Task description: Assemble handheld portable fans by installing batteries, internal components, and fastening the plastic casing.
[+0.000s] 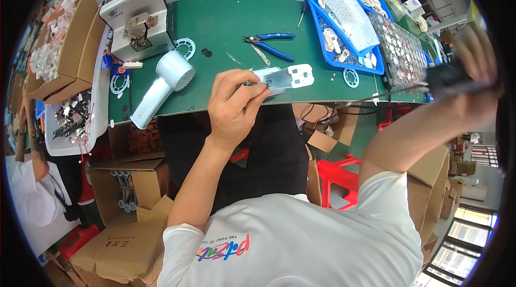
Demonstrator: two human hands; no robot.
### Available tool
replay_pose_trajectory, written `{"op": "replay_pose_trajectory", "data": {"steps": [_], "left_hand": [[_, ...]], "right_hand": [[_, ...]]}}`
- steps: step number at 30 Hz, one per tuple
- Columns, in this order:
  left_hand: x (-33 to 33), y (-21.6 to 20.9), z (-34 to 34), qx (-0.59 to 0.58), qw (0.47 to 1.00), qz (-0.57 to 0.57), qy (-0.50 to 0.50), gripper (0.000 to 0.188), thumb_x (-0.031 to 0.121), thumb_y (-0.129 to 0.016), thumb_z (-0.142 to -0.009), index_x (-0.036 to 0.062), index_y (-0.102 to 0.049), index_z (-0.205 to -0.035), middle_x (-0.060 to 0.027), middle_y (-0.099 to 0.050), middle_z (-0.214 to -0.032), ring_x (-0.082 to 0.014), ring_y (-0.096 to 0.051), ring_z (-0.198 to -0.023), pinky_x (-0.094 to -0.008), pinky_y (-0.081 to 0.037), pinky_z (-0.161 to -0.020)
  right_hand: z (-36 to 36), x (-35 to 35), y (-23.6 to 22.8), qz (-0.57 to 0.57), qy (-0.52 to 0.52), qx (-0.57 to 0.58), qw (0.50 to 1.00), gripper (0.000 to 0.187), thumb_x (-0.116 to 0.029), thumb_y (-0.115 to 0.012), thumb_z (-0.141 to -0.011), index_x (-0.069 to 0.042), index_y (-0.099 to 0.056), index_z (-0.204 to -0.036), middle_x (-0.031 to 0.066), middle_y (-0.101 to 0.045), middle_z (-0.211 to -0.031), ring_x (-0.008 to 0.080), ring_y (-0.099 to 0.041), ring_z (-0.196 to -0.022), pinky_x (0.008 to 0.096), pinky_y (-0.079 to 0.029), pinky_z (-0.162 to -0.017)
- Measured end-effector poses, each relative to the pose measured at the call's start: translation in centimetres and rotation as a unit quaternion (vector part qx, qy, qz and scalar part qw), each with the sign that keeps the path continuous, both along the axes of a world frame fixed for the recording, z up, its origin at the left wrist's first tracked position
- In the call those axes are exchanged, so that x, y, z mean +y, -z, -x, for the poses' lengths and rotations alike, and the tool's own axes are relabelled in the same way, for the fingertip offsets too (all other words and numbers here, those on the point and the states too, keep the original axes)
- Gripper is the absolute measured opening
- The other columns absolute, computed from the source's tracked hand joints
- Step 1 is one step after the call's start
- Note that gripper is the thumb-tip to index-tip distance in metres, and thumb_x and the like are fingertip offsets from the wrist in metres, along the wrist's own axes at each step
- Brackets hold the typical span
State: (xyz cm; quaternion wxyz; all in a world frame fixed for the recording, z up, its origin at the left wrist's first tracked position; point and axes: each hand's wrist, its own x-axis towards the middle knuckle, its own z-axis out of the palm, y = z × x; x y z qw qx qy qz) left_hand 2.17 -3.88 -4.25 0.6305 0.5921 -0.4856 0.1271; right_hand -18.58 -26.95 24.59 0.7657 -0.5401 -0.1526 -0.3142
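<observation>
My left hand (236, 105) pinches a light blue plastic casing (277, 78) over the near edge of the green table. A white plate with cut-out holes (302, 75) sticks out from its right end. Far to the right, my right hand (475, 58) is raised and smeared by motion. A dark object (449, 80) lies against it, its kind too blurred to name, and a dark cord runs toward it. On the table left of my left hand rests a light blue handheld fan-shaped housing (164, 85). Blue-handled pliers (274, 45) lie beyond the casing.
A grey metal machine (137, 20) stands at the back left, beside a cardboard box of small parts (67, 45) and a white bin (102, 120). Blue trays (379, 64) hold parts at the right. Light blue rings (351, 77) lie about. A red stool (338, 179) stands below the table.
</observation>
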Motion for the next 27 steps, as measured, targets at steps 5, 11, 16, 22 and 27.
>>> {"op": "replay_pose_trajectory", "data": {"steps": [5, 11, 16, 22, 27], "left_hand": [[0.2, 0.2, -0.1, -0.004, 1.000, -0.018, -0.011, 0.016, -0.003, -0.086, -0.078, 0.0045, -0.076, -0.088, -0.0024, -0.071, -0.109, -0.0237, -0.063, -0.097, -0.0334, -0.053, -0.082], [-0.6, -0.1, 0.1, -0.011, 1.000, -0.011, -0.009, 0.016, -0.002, -0.085, -0.079, 0.0045, -0.075, -0.089, -0.0033, -0.071, -0.110, -0.0240, -0.063, -0.098, -0.0340, -0.053, -0.082], [-0.3, -0.2, 0.6, -0.007, 1.000, -0.024, -0.008, 0.016, -0.001, -0.085, -0.079, 0.0043, -0.075, -0.090, -0.0044, -0.071, -0.111, -0.0242, -0.063, -0.099, -0.0346, -0.053, -0.084], [0.0, 0.0, 0.5, 0.014, 0.999, -0.031, -0.024, 0.015, 0.000, -0.084, -0.081, 0.0043, -0.074, -0.092, -0.0064, -0.070, -0.113, -0.0249, -0.063, -0.100, -0.0353, -0.053, -0.086], [-0.2, -0.2, 0.8, 0.026, 0.997, -0.064, -0.018, 0.015, 0.004, -0.080, -0.084, 0.0049, -0.072, -0.097, -0.0116, -0.069, -0.118, -0.0266, -0.064, -0.103, -0.0361, -0.053, -0.089]], "right_hand": [[-11.1, 1.8, 9.5, 0.157, 0.300, 0.387, 0.857, 0.045, -0.037, -0.081, -0.094, 0.002, -0.067, -0.112, 0.0061, -0.062, -0.079, 0.0123, -0.059, -0.057, 0.0213, -0.050, -0.049], [-16.5, -3.8, 19.6, 0.360, 0.356, 0.488, 0.711, 0.058, -0.040, -0.084, -0.087, 0.004, -0.060, -0.116, 0.0124, -0.067, -0.083, 0.0198, -0.065, -0.057, 0.0268, -0.055, -0.054], [-17.3, -4.2, 21.9, 0.532, 0.405, 0.475, 0.572, 0.045, -0.034, -0.085, -0.087, 0.003, -0.067, -0.105, 0.0106, -0.067, -0.080, 0.0225, -0.066, -0.062, 0.0324, -0.057, -0.060], [-10.2, 2.8, 12.5, 0.629, 0.340, 0.309, 0.627, 0.035, -0.027, -0.074, -0.098, 0.003, -0.072, -0.116, 0.0165, -0.074, -0.102, 0.0296, -0.072, -0.088, 0.0368, -0.059, -0.081], [-6.5, 6.9, 10.6, 0.617, 0.352, 0.309, 0.633, 0.032, -0.024, -0.073, -0.098, 0.002, -0.073, -0.117, 0.0167, -0.076, -0.107, 0.0311, -0.073, -0.092, 0.0370, -0.058, -0.085]]}}
